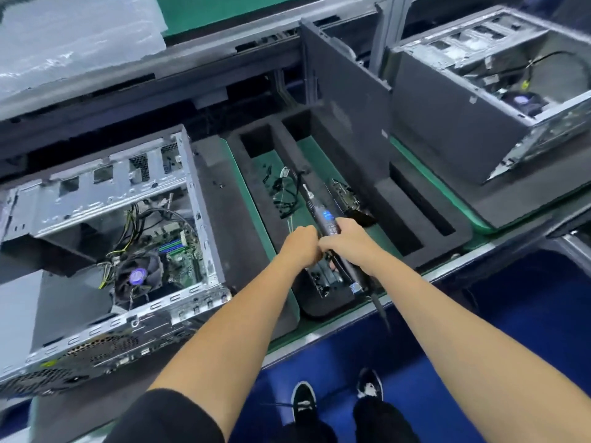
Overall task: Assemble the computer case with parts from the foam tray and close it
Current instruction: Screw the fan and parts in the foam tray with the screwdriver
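Over foam tray (396,215): right hand (350,243) grips electric screwdriver (323,215); left hand (300,243) clenched, contents unclear.

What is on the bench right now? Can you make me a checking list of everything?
Surface: green mat under black foam tray.
Job's things: open computer case lying left; side panel propped upright behind the tray; a part in a tray slot.
Clutter: plastic sheet far left.
Hands: right hand grips an electric screwdriver; left hand curled beside it, its hold hidden.
Cables: loose wires in the tray; more inside the case.
Surroundings: second case at right; blue floor.
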`<action>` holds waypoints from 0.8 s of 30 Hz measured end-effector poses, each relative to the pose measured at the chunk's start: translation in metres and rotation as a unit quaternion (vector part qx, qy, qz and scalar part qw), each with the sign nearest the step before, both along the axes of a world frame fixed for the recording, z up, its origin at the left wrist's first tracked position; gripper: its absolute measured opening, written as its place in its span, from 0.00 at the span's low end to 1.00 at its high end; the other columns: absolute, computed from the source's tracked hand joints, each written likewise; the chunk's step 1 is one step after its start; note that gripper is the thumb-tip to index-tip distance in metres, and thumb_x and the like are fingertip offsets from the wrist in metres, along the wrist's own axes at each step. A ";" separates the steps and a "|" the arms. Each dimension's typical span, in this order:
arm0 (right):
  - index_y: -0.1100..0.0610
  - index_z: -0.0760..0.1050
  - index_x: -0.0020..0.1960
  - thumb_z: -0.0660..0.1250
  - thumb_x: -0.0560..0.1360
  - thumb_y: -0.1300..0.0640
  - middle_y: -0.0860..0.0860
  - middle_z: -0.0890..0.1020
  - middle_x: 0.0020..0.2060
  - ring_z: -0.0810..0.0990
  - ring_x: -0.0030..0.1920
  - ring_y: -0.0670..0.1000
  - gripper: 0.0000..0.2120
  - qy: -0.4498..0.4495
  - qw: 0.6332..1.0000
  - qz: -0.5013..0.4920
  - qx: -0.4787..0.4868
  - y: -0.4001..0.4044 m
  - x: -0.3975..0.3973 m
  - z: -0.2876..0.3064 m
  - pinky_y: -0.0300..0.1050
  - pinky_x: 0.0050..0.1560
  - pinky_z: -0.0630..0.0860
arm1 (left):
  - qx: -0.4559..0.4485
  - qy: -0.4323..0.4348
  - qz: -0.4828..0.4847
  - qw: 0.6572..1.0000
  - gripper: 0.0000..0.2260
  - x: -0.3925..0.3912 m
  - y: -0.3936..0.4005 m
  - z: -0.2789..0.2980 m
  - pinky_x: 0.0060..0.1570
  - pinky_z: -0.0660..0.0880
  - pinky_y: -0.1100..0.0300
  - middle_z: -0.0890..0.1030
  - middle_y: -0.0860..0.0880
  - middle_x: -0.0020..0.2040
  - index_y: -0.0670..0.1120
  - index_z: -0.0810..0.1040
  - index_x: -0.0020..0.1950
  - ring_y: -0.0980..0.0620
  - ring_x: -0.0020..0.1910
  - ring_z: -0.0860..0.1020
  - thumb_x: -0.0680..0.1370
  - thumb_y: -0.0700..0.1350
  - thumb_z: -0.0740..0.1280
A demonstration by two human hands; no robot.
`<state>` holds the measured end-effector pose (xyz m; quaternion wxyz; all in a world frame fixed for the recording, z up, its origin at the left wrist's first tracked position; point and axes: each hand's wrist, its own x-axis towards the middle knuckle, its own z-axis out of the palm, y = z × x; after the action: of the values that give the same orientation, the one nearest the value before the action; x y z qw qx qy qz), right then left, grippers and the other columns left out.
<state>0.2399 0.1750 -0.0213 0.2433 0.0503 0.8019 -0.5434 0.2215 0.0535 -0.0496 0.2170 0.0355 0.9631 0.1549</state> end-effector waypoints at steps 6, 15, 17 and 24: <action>0.57 0.65 0.40 0.70 0.68 0.60 0.54 0.75 0.38 0.72 0.35 0.53 0.12 0.016 0.996 0.068 0.046 0.014 -0.031 -0.020 0.46 0.35 0.69 | -0.222 -0.091 -0.184 0.953 0.15 -0.016 0.013 -0.038 0.56 0.71 0.55 0.74 0.46 0.65 0.46 0.72 0.66 0.45 0.62 0.74 0.80 0.45 0.61; 0.58 0.66 0.42 0.69 0.67 0.60 0.57 0.75 0.38 0.74 0.35 0.55 0.12 -0.019 0.997 0.079 0.005 0.030 -0.047 -0.040 0.50 0.40 0.72 | -0.215 -0.155 -0.185 0.946 0.19 -0.011 0.033 -0.062 0.57 0.72 0.53 0.70 0.45 0.69 0.43 0.66 0.71 0.44 0.64 0.73 0.79 0.40 0.59; 0.58 0.66 0.43 0.68 0.66 0.61 0.58 0.75 0.37 0.74 0.33 0.55 0.11 -0.023 0.997 0.077 -0.010 0.029 -0.048 -0.041 0.51 0.38 0.72 | -0.221 -0.158 -0.222 0.937 0.17 -0.011 0.037 -0.065 0.60 0.71 0.53 0.72 0.44 0.68 0.42 0.68 0.69 0.44 0.65 0.72 0.80 0.40 0.58; 0.58 0.65 0.41 0.68 0.65 0.62 0.58 0.74 0.36 0.71 0.33 0.55 0.12 -0.017 0.996 0.083 0.003 0.023 -0.053 -0.042 0.50 0.37 0.70 | -0.212 -0.095 -0.264 0.936 0.16 -0.011 0.038 -0.067 0.61 0.69 0.54 0.74 0.43 0.66 0.41 0.73 0.66 0.44 0.64 0.72 0.80 0.38 0.56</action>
<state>0.1872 0.1981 -0.0632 0.3010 -0.0064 0.8006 -0.5181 0.2109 0.0910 -0.1162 0.3434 0.2269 0.9043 -0.1136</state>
